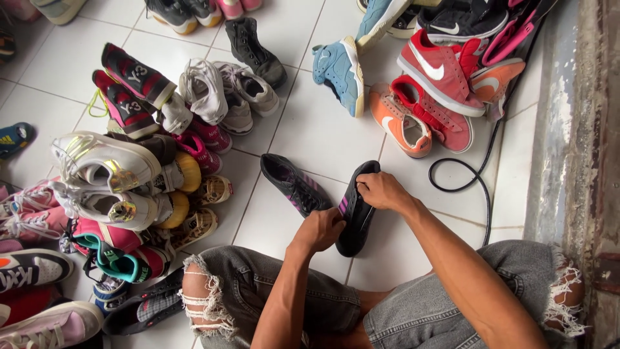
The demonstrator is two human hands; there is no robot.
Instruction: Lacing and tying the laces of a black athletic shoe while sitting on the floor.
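On the white tile floor (310,123), just ahead of the seated person's knees, a black shoe (356,213) with purple stripes is held in both hands: the left hand (321,229) curls closed around its near side, and the right hand (381,190) pinches its far end. Its mate (294,184) lies on its side just to the left, close beside it. Judged by its slim build, the held shoe should be light and flexible, best gripped at heel and toe; no containers appear, only loose pairs such as red sneakers (439,84) and a black cable (475,174).

Shoe-seller's tiled floor (323,129); heaped sneakers (116,181) everywhere.
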